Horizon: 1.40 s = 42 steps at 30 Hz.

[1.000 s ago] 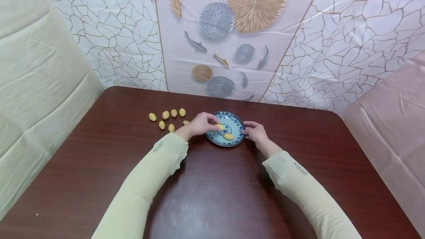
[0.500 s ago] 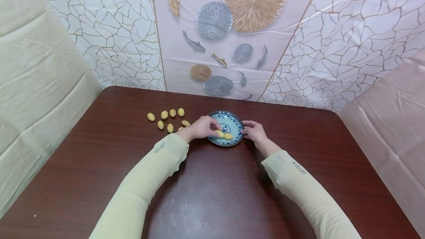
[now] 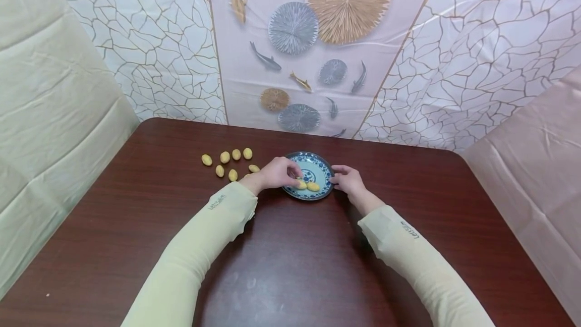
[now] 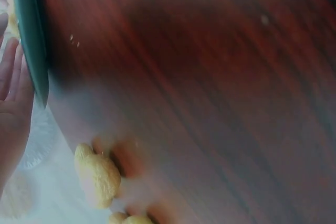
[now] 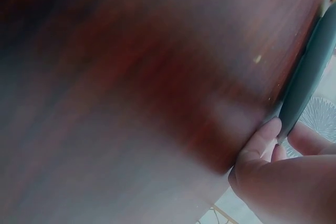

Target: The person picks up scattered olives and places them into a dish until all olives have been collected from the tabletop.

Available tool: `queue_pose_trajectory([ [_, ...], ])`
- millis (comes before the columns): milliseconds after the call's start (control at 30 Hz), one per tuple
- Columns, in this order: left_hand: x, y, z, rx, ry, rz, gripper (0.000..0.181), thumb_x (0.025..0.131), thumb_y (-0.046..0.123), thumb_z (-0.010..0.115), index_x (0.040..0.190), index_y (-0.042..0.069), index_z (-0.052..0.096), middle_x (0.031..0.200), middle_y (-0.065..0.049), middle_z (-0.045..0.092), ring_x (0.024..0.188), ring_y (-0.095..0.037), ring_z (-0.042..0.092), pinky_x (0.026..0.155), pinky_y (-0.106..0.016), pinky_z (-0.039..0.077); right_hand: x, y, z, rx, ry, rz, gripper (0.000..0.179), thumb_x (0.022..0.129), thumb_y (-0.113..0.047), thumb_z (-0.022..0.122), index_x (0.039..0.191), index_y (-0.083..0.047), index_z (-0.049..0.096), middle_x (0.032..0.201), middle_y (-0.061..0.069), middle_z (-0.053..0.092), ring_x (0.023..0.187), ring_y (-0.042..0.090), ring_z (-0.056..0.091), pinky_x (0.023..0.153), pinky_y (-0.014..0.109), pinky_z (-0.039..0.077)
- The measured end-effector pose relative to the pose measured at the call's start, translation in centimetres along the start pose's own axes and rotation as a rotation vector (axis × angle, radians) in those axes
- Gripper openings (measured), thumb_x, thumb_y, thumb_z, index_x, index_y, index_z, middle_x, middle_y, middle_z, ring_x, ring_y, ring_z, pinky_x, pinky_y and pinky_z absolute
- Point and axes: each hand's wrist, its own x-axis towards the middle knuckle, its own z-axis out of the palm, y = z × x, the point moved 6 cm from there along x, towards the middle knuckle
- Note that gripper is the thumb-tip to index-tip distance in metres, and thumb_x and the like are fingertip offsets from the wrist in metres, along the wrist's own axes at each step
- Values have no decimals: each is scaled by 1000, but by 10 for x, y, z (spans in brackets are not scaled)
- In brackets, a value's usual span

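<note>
A round plate (image 3: 323,175) with a blue-and-white patterned rim lies on the dark table in the head view. My left hand (image 3: 278,172) reaches over its left side, thumb and fingertips around a small yellow oval piece (image 3: 302,184) low over the plate. Beside that piece, a second yellow oval piece (image 3: 313,186) lies on the plate. My right hand (image 3: 349,181) holds the plate's right edge; in the right wrist view the thumb and fingers lie on either side of the rim (image 5: 310,72). In the left wrist view the held piece is mostly hidden.
Several more yellow oval pieces (image 3: 225,157) lie on the table (image 3: 281,256) left of the plate, one partly behind my left wrist. Rough-skinned yellow pieces (image 4: 100,179) show in the left wrist view. A patterned cloth (image 3: 290,79) hangs behind the table's far edge.
My left hand has lowered the held yellow piece toward the near side of the plate, beside the other piece. The right hand stays at the plate's edge.
</note>
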Motion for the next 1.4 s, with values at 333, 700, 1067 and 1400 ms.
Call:
queue_pose_trajectory([
  [333,-23,-18,-43,-158,141,-61,27,83,14,70,106,1,67,102,-12,69,92,-20,62,78,-28,50,-1,-1,0,-6,-4,2,44,94,-6,52,137,-8,46,134,18,49,109,23,50,99,36,44],
  [700,-61,-61,-95,-260,305,-184,35,85,21,68,114,2,63,112,-14,65,96,-23,60,82,-33,48,1,1,-2,-11,-4,0,44,94,-6,52,137,-8,46,134,18,48,110,23,49,98,36,45],
  [1067,-98,-103,-127,-251,440,-274,39,87,24,67,117,1,61,116,-18,63,86,-12,58,71,-28,48,2,0,0,-5,-7,-12,45,92,-4,52,137,-7,46,132,18,49,105,20,51,89,31,48],
  [1400,-118,-128,-132,-210,475,-358,45,89,24,64,124,-1,55,125,-22,58,109,-28,54,88,-29,41,3,0,-1,3,-17,-9,45,93,-5,52,137,-8,45,134,18,48,109,21,50,95,35,46],
])
